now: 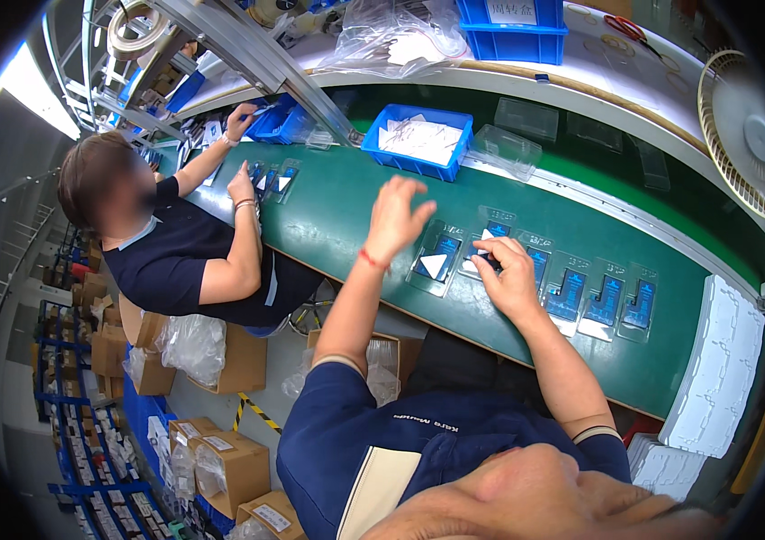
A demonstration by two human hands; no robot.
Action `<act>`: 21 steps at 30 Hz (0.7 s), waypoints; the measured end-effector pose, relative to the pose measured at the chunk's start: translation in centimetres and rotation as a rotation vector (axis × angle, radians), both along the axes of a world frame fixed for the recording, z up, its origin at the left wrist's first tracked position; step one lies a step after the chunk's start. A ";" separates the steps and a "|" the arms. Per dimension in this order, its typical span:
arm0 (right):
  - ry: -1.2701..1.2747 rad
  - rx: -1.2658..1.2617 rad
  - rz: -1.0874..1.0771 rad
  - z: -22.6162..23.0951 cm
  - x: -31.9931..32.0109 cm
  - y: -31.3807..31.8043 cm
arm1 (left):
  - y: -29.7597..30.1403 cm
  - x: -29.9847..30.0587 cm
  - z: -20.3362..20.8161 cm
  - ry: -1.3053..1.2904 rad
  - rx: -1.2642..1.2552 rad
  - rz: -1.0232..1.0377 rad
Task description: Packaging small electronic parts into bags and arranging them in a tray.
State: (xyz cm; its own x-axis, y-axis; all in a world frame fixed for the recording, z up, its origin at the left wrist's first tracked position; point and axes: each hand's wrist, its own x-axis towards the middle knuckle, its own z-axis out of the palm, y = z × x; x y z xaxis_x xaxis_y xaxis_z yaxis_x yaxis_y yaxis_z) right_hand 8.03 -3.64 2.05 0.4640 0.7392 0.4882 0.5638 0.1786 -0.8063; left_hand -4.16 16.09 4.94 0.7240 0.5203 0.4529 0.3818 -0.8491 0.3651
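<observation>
My left hand (396, 218) is raised over the green table, its fingers apart and nothing visible in them. It is between a blue bin (414, 166) of white paper pieces and a flat blue-and-black part with a white triangle (433, 265), lying in a clear plastic tray. My right hand (510, 281) is lowered over the row of trays, thumb and fingers curled together beside another white triangle (487, 237). Whatever is between those fingertips is too small to make out. To its right, more flat blue-and-black parts (568, 292) lie in clear trays, without triangles.
A co-worker (189, 238) sits at the left, hands near similar parts (285, 179) and another blue bin (279, 124). White moulded trays (711, 369) are stacked at the right end. Empty clear boxes (507, 151) lie behind the blue bin. A fan (751, 135) stands at the far right.
</observation>
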 end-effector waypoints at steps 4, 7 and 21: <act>0.003 -0.075 0.017 -0.2 0.1 -0.3 | 7.4 7.5 0.7 0.015 0.070 -0.105; -0.022 -0.056 0.024 -0.7 0.1 0.0 | 10.3 11.6 0.1 0.232 -0.045 0.054; 0.011 -0.047 0.047 -0.9 -0.1 0.0 | 13.9 12.8 -2.2 0.097 -0.483 0.108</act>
State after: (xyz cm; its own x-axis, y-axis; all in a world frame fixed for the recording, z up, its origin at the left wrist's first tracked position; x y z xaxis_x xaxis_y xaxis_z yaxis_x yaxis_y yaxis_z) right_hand 7.95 -3.59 1.13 0.4334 0.7823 0.4474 0.5465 0.1666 -0.8207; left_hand 8.61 30.01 2.72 0.6813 0.7281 0.0753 0.5095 -0.5455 0.6654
